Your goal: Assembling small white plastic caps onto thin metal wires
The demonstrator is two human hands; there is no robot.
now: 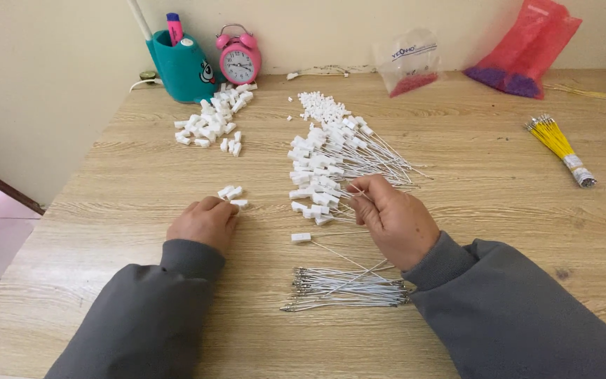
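Nearest the person, at about 6 o'clock on the wooden table (499, 175), lies a bundle of loose white wires (348, 288) with metal tips, long axis running 9 to 3 o'clock. One wire strays up out of it toward 10 o'clock and ends in a single white connector (301, 237).

Both forearms in grey sleeves (177, 281) come in from the near edge.

Right hand (394, 217): knuckles up, wrist angled toward 11 o'clock, fingers curled and pinched together at the tips. It looks to be nipping a thin wire at the near edge of the finished pile, though the wire itself is too fine to be sure of. The single connector sits just to its left, at roughly 8 o'clock from the fingertips; this hand is the nearer one to it.

Left hand (205, 223): palm down, fingers folded loosely, tips touching or just beside a small cluster of white housings (231, 194) lying at its 1 o'clock. Cannot tell whether one is pinched.

Beyond the right hand, at 12 o'clock: the pile of assembled wires with connectors (331, 165), wire tails fanning toward 3 o'clock. Further up, a scatter of tiny white pieces (320, 107).

Far left: a heap of empty white housings (212, 121), teal pen holder (180, 67), pink alarm clock (238, 60). Far right: yellow wire bundle (559, 144), clear bag (408, 62), red bag (527, 49).
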